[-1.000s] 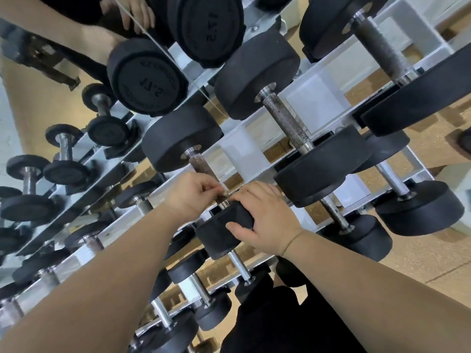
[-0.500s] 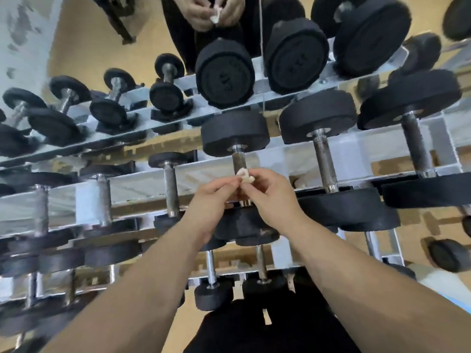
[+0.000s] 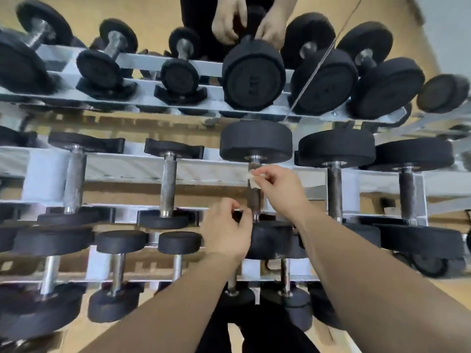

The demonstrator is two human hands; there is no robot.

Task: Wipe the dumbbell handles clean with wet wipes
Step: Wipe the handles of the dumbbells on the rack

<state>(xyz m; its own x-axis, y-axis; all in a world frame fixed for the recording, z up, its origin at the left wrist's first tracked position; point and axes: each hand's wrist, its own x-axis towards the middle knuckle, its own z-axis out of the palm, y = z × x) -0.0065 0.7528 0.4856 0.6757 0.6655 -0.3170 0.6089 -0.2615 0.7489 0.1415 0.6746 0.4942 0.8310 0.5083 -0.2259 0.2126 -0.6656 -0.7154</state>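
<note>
- Against the upper end of the dumbbell handle [image 3: 254,200], just below the upper weight head [image 3: 256,142], the right hand [image 3: 280,187] pinches a small crumpled wet wipe [image 3: 253,177] between thumb and fingertips, the wipe touching the bar.
- From that handle, the right hand sits just to the right. The left hand [image 3: 225,231] sits to its lower left, beside the bar's lower end and the lower weight head [image 3: 271,239].
- Left-hand fingers are curled with thumb and forefinger close together. Whether they pinch anything, I cannot tell.
- This handle's long axis runs up and down the view, from one black head to the other, so a wiping stroke would likely travel down its length towards the left hand.
- With the wipe already on the bar, the right hand is the nearer one for that stroke.
- Compared with the paler neighbouring handle [image 3: 168,184] to its left, this bar looks dark and dull, with a rough, knurled surface.
- Both rest across the pale rack rail [image 3: 204,171].
</note>
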